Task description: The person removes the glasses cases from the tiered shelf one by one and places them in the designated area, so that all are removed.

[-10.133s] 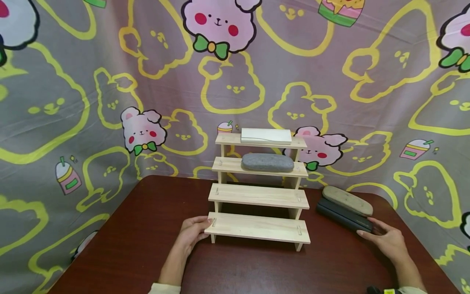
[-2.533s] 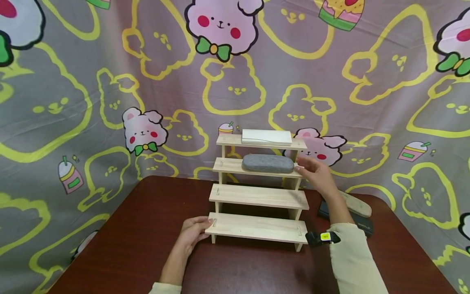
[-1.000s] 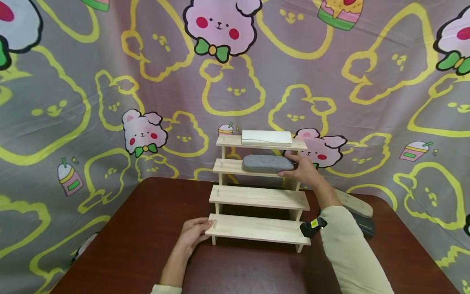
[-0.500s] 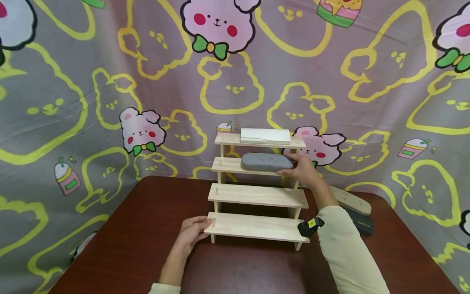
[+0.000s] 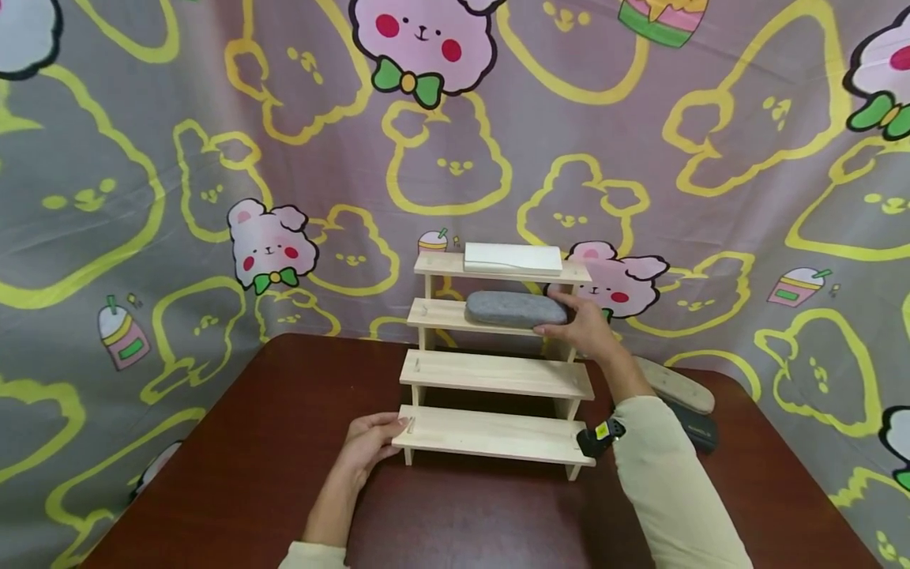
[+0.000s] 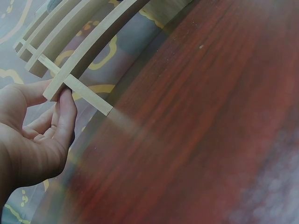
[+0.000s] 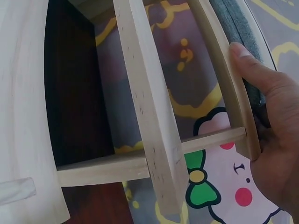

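A light wooden rack point(image 5: 490, 373) with several stepped shelves stands on the table. My left hand point(image 5: 368, 444) pinches the left end of its lowest shelf, thumb on top; in the left wrist view, fingers point(image 6: 67, 114) curl under the board. On the second shelf from the top lies a grey, felt-like glasses case point(image 5: 508, 308). My right hand point(image 5: 588, 325) grips the right end of this case, thumb at its front edge and fingers behind. The right wrist view shows the thumb point(image 7: 254, 67) against the case's side, with the other fingers mostly hidden. A white case point(image 5: 512, 258) lies on the top shelf.
To the right of the rack, a beige case point(image 5: 678, 386) and a dark case point(image 5: 700, 431) lie side by side on the brown table point(image 5: 284, 450), partly behind my right sleeve point(image 5: 675, 482). A patterned cloth point(image 5: 320, 158) hangs close behind the table.
My right hand has left the dark case at the right, reached up to the second shelf and closed round the grey case's right end. The left hand has kept its hold.
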A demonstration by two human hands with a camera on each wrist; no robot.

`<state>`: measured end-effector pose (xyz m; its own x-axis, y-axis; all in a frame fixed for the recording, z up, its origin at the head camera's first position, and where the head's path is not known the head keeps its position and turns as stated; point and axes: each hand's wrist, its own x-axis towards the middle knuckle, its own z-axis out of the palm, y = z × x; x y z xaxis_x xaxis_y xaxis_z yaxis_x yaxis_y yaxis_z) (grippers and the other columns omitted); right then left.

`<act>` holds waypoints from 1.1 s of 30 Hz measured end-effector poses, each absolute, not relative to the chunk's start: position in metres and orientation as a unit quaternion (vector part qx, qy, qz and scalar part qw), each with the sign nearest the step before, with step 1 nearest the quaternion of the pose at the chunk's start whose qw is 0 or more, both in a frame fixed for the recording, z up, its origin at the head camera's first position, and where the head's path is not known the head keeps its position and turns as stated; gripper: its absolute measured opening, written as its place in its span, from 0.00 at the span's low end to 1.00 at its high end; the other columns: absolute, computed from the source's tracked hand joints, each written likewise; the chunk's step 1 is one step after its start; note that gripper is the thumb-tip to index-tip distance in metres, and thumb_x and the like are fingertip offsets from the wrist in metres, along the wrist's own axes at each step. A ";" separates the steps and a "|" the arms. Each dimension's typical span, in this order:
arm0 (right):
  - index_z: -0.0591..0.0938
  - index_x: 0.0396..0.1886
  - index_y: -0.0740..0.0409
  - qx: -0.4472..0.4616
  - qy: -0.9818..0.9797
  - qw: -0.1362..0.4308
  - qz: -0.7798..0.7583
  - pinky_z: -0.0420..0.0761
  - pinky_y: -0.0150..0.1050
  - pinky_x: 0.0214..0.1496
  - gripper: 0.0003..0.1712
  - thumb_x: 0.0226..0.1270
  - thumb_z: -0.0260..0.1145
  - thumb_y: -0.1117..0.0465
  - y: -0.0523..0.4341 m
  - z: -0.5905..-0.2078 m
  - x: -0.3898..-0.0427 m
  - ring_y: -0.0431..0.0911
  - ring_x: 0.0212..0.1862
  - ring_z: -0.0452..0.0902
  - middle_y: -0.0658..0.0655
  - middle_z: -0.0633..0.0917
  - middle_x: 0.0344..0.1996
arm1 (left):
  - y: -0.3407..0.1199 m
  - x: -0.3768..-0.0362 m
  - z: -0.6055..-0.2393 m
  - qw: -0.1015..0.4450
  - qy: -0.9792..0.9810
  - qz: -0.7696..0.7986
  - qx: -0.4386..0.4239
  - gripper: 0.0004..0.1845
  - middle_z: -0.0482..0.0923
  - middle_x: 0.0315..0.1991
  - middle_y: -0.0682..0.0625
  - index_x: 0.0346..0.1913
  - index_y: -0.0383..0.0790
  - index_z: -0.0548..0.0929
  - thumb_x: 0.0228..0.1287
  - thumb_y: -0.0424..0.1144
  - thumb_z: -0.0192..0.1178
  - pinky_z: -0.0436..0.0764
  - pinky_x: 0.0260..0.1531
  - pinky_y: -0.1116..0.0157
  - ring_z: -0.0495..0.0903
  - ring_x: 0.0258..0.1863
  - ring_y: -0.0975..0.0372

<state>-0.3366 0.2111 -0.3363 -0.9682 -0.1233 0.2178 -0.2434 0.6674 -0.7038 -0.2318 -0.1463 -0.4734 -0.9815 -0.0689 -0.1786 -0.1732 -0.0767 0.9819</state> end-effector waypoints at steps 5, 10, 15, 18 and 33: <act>0.62 0.78 0.64 0.115 -0.914 0.067 0.384 0.70 0.59 0.73 0.50 0.61 0.77 0.57 0.210 -0.334 -0.337 0.61 0.66 0.71 0.73 0.69 0.73 | -0.147 -0.232 -0.472 0.037 0.679 0.727 -0.093 0.21 0.85 0.32 0.49 0.57 0.18 0.78 0.66 0.31 0.63 0.82 0.27 0.73 0.83 0.28 0.66; 0.64 0.77 0.64 0.107 -0.913 0.065 0.389 0.72 0.59 0.72 0.49 0.61 0.78 0.57 0.208 -0.335 -0.338 0.61 0.66 0.72 0.72 0.70 0.72 | -0.149 -0.233 -0.475 0.037 0.679 0.727 -0.097 0.21 0.85 0.32 0.49 0.57 0.19 0.78 0.66 0.31 0.63 0.82 0.27 0.73 0.83 0.28 0.66; 0.68 0.75 0.62 0.092 -0.908 0.070 0.402 0.74 0.59 0.70 0.48 0.59 0.79 0.57 0.210 -0.336 -0.337 0.61 0.63 0.73 0.72 0.72 0.70 | -0.148 -0.233 -0.476 0.037 0.678 0.727 -0.100 0.21 0.85 0.32 0.49 0.58 0.19 0.78 0.66 0.31 0.64 0.83 0.27 0.73 0.83 0.28 0.67; 0.70 0.74 0.62 0.093 -0.906 0.079 0.404 0.75 0.57 0.67 0.47 0.57 0.79 0.57 0.211 -0.335 -0.335 0.60 0.62 0.74 0.72 0.74 0.69 | -0.148 -0.233 -0.475 0.036 0.676 0.730 -0.097 0.21 0.85 0.32 0.49 0.58 0.19 0.78 0.66 0.31 0.64 0.83 0.27 0.73 0.83 0.27 0.66; 0.72 0.72 0.62 0.084 -0.893 0.097 0.431 0.76 0.57 0.67 0.46 0.55 0.81 0.57 0.212 -0.340 -0.330 0.62 0.62 0.75 0.71 0.75 0.67 | -0.147 -0.232 -0.473 0.036 0.680 0.726 -0.093 0.22 0.85 0.33 0.49 0.58 0.18 0.77 0.66 0.31 0.63 0.83 0.27 0.72 0.82 0.28 0.67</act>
<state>-0.3302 0.2122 -0.3403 -0.9674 -0.0665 0.2446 -0.2327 0.6151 -0.7533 -0.2318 -0.1467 -0.4732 -0.9802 -0.0743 -0.1834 -0.1782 -0.0718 0.9814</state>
